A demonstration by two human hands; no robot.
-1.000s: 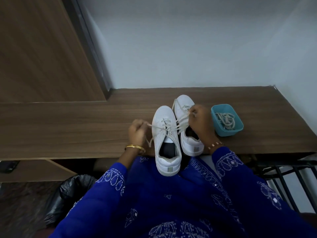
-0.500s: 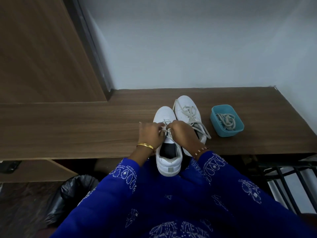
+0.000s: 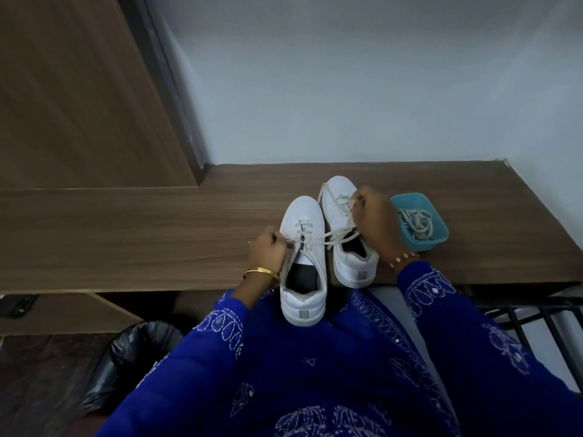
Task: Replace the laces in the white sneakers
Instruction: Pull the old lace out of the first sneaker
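where right hand (image 3: 375, 220) covers, lace (image 3: 331, 239) vanishes.

Dim, soft light; wide-angle edge distortion.

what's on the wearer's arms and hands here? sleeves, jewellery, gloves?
Both arms wear long, loose, deep blue sleeves with white stitched embroidery: the left sleeve and the right sleeve. The left hand is bare, with a plain gold bangle at the wrist. The right hand is bare too, with a thin beaded bracelet in pink and white. No gloves.
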